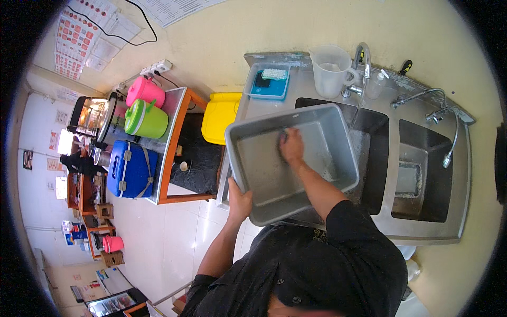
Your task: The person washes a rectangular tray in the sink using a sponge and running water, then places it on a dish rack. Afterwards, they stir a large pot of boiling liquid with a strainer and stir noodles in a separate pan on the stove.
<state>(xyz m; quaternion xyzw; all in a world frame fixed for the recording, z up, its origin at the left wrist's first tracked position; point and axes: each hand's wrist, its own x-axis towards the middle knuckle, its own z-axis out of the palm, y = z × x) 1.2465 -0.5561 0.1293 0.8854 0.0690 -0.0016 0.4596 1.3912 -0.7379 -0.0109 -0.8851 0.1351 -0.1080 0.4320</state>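
Observation:
A grey plastic tub point(273, 210) is tilted over the left basin of a stainless steel sink point(386, 166). My left hand point(239, 201) grips its rim at the near left corner, thumb over the edge. Inside the tub, my right hand point(292, 146) presses a small dark pad point(283, 136) against the bottom; the fingers mostly hide the pad. A little whitish foam or water shows on the tub's right part. Water runs from the curved tap point(366, 59) down past the tub's right edge.
Behind the tub stand a clear plastic box point(253, 85) with a brush and blue item, a translucent measuring jug point(330, 75) and a pump bottle point(376, 85). A second basin point(431, 166) is at right. Leftward are a yellow bin point(222, 119) and a table with a blue cooler box point(134, 168).

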